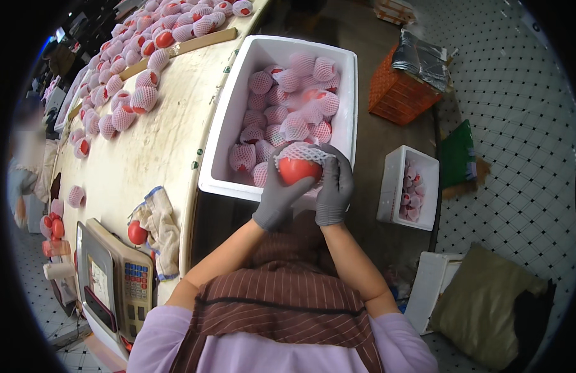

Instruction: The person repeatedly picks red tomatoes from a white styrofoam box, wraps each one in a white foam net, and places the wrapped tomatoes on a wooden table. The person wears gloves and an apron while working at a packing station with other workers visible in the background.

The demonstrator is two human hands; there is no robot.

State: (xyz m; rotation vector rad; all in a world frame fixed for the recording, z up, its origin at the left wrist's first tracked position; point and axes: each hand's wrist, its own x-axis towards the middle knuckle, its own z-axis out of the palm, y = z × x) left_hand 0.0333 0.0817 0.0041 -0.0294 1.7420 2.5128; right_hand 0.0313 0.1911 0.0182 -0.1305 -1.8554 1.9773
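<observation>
Over the near end of a white foam box [224, 163], both my hands, in grey gloves, hold a smooth, round, tomato-like red fruit [298, 171]. A white foam net sleeve [303, 151] covers its far side, leaving the near side bare. My left hand [279, 198] is closed round the fruit from the left, thumb across its near side. My right hand [335, 186] has its fingers bent at the sleeve's right edge; part of its grip is hidden. Inside the box lie many similar netted fruits [294, 126], mostly in pinkish sleeves.
On the pale table [170, 133] at left lie more netted fruits [123, 116], a wooden strip [195, 43], a cloth glove [160, 225], a bare red fruit [137, 232] and a scale [136, 280]. At right stand an orange basket [393, 90] and a smaller foam box [390, 186].
</observation>
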